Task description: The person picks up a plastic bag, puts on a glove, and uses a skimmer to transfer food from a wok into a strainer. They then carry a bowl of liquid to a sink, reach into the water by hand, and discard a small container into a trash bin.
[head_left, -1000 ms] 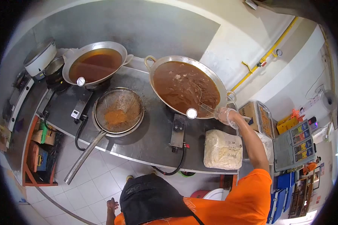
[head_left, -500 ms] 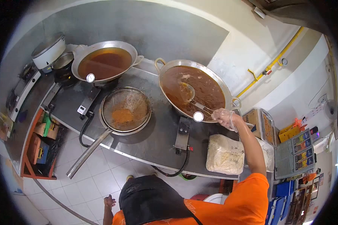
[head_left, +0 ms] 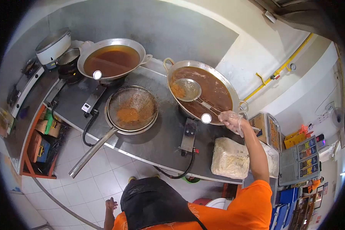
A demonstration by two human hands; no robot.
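Note:
My right hand [head_left: 232, 120], in a clear plastic glove, is closed round the handle of a mesh skimmer [head_left: 191, 89]. The skimmer's round basket is over the brown oil in the right wok [head_left: 234, 94], with orange-brown crumbs at its left side. A dial thermometer [head_left: 206, 118] sits at this wok's near rim. My left hand [head_left: 111, 204] hangs low beside the black apron, bare and holding nothing, its fingers loosely apart. On the counter between the woks, a large long-handled strainer [head_left: 145, 100] rests over a metal bowl, with orange crumbs in its mesh.
A second wok [head_left: 141, 50] of brown oil stands at the back left, near a white pot [head_left: 54, 50]. A bag of pale material [head_left: 230, 158] lies at the counter's right front. Burner controls [head_left: 188, 134] and black hoses line the front edge. A yellow gas pipe [head_left: 283, 69] runs along the wall.
The skimmer's basket has come up out of the oil and moved slightly left, now showing crumbs in it. My right hand keeps its grip. My left hand has barely moved.

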